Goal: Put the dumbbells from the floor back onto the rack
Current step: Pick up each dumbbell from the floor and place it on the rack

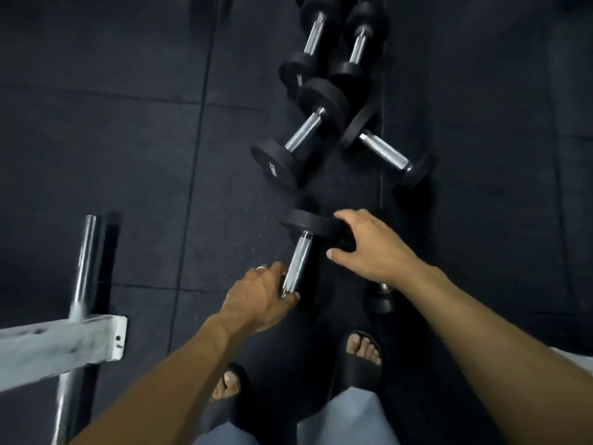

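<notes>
Currently the nearest dumbbell [303,252] lies on the rubber floor [128,139] directly between the two hands, its chrome handle running lengthwise away from the person, tilted slightly rightward at the far end. The left hand [260,292] is at the near end of that handle, fingers curled round the chrome with the thumb tip showing on the handle's right side; a ring shows on one finger. The right hand [369,247] lies over the right edge of the far weight head, fingers bent over its rim and thumb spread apart below, touching but apparently not yet clamped (the near head is hidden under the left hand, so its state cannot be told).

Judgement: the left hand holds the lifting point; the right steadies the far head. Four more dumbbells [298,139] lie beyond the fingertips, further out. A white rack frame [64,345] with a chrome bar stands to the left of the left forearm, so the carry must swing leftward.
</notes>
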Demonstrator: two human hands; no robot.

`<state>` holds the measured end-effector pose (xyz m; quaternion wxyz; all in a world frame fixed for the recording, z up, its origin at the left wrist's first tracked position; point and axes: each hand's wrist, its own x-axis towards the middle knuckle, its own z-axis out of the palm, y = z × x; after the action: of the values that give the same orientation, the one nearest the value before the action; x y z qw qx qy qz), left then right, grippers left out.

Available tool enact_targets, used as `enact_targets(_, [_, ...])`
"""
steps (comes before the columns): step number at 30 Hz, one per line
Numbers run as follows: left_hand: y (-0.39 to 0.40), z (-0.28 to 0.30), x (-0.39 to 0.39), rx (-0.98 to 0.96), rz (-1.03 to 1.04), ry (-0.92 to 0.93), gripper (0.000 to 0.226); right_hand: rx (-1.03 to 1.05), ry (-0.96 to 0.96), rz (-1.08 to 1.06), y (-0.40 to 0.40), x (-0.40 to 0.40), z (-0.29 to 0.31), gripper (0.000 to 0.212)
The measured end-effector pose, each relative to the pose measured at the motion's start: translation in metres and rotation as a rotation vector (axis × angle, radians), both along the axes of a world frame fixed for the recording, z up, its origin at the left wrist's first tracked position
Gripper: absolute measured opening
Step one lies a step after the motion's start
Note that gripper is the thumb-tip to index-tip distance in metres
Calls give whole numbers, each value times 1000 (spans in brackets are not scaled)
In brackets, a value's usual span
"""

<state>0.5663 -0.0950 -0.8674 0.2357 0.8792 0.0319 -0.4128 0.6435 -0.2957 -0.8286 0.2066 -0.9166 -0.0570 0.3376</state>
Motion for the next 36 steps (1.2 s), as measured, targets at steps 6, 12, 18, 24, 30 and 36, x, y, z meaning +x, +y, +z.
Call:
enact_targets(6, [-9, -103, 20, 12, 87, 61, 67, -6, 50, 72, 10, 31, -101, 77])
enact_targets(12, [-12, -147, 17, -177, 164, 188, 83, 92, 6, -4, 16, 33, -145, 64])
enact_targets(18, [-1, -170, 21, -320, 234, 231, 71, 162, -147, -60, 15, 29, -161, 49])
enact_targets(24, [-4, -170, 19, -351, 275, 200, 67, 145, -257, 40, 11, 27, -160, 44])
enact_targets(30, [-9, -122, 20, -304, 210, 188, 67, 179, -291, -25, 0, 17, -115, 46])
enact_targets(36, [-23, 2, 37, -286, 72, 183, 72, 191, -316, -134, -22, 9, 1, 46])
